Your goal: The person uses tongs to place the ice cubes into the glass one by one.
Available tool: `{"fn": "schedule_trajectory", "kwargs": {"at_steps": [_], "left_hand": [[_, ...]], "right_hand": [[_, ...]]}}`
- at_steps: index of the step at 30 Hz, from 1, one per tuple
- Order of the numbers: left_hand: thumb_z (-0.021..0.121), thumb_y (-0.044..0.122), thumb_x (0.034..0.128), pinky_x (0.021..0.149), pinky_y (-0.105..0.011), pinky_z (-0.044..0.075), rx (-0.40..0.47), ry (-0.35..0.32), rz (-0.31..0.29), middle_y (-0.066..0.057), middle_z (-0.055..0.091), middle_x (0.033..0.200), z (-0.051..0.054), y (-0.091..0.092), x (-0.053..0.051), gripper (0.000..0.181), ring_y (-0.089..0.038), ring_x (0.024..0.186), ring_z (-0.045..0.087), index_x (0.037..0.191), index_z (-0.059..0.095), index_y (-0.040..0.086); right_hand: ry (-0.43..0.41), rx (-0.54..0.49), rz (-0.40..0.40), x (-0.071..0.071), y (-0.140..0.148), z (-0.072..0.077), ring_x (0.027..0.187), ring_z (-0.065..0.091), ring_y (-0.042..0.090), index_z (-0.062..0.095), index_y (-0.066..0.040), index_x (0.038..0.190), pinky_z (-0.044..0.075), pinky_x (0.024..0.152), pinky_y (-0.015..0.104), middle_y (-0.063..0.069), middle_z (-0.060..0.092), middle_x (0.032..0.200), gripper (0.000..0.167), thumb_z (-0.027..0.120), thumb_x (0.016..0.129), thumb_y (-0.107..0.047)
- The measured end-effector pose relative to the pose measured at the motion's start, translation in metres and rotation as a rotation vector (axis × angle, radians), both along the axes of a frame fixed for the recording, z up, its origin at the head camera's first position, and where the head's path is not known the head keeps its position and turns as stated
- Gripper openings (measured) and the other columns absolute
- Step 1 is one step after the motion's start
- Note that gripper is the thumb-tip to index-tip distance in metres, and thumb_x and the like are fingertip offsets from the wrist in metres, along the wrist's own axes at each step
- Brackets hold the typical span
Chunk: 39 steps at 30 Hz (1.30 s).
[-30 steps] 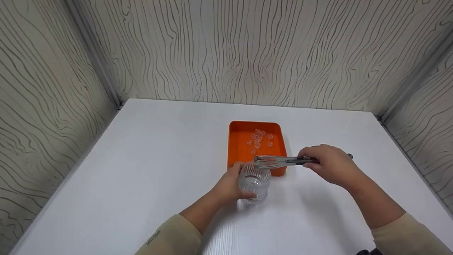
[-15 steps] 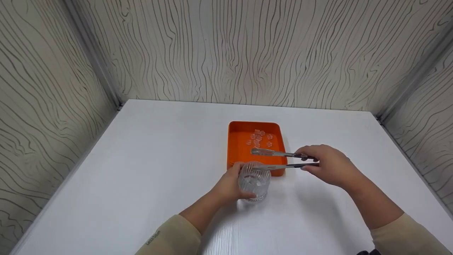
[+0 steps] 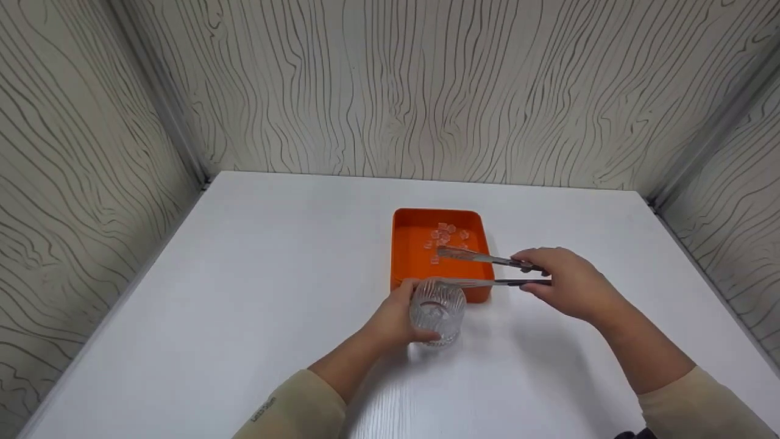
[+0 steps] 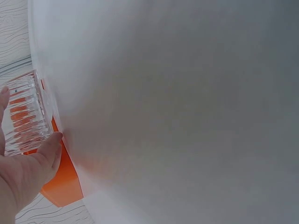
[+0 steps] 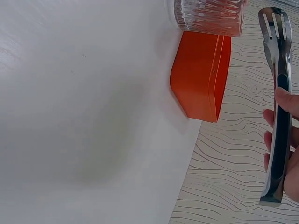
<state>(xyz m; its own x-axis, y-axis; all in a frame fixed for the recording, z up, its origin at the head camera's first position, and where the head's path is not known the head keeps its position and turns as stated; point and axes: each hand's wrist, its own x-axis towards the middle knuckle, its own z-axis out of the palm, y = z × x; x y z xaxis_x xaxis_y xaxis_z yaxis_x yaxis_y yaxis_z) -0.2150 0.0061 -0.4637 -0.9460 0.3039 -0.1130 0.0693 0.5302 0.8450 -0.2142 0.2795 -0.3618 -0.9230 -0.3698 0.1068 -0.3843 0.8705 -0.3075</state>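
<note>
My left hand point(image 3: 396, 318) grips a clear ribbed glass point(image 3: 437, 314) by its side, just in front of an orange tray point(image 3: 414, 268). In the left wrist view, the thumb and fingers wrap around the glass point(image 4: 28, 114). My right hand point(image 3: 567, 281) holds metal tongs point(image 3: 475, 256) with dark handles, their arms spread apart. One arm of the tongs reaches over the tray, while the other lies above the rim of the glass. Several small clear cubes point(image 3: 443, 235) lie in the tray. Nothing shows between the tong tips. Whether the glass holds anything is hard to tell.
The white table point(image 3: 292, 256) carries the tray near its middle. Patterned panels point(image 3: 365, 91) stand behind it and at both sides. A small dark object point(image 3: 634, 434) shows at the bottom edge, near the right sleeve.
The tongs have gone from closed over the glass to spread apart, their far arm swinging toward the cubes in the tray. The left hand and glass stay in place.
</note>
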Motion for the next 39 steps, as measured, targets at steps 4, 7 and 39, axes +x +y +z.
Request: {"fn": "schedule_trajectory", "kwargs": {"at_steps": [4, 7, 39], "left_hand": [[0.085, 0.03, 0.0601, 0.101, -0.044, 0.037, -0.002, 0.001, -0.003, 0.01, 0.049, 0.12, 0.0002, 0.0001, -0.0003, 0.079, -0.015, 0.113, 0.047, 0.122, 0.037, 0.031], [0.085, 0.03, 0.0599, 0.1, -0.043, 0.038, -0.007, 0.008, -0.006, 0.01, 0.049, 0.12, 0.0001, -0.0001, -0.0007, 0.079, -0.015, 0.113, 0.047, 0.123, 0.037, 0.03], [0.085, 0.032, 0.0589, 0.099, -0.043, 0.039, -0.029, -0.011, 0.019, 0.009, 0.048, 0.123, 0.0, 0.0022, 0.0014, 0.081, -0.017, 0.116, 0.046, 0.124, 0.037, 0.033]], "right_hand": [[-0.018, -0.004, -0.009, -0.0017, 0.0028, -0.0015, 0.089, 0.057, 0.023, 0.06, -0.011, 0.116, 0.05, 0.078, 0.045, 0.003, 0.063, 0.1, 0.038, 0.07, 0.079, -0.011], [-0.032, 0.006, -0.025, -0.0022, 0.0044, -0.0018, 0.088, 0.056, 0.022, 0.059, -0.012, 0.115, 0.05, 0.078, 0.044, 0.002, 0.062, 0.1, 0.036, 0.068, 0.081, -0.011], [0.132, 0.136, -0.16, 0.0014, 0.0037, -0.0037, 0.091, 0.049, 0.028, 0.058, -0.019, 0.117, 0.043, 0.072, 0.046, 0.005, 0.065, 0.103, 0.037, 0.068, 0.081, -0.013]]}}
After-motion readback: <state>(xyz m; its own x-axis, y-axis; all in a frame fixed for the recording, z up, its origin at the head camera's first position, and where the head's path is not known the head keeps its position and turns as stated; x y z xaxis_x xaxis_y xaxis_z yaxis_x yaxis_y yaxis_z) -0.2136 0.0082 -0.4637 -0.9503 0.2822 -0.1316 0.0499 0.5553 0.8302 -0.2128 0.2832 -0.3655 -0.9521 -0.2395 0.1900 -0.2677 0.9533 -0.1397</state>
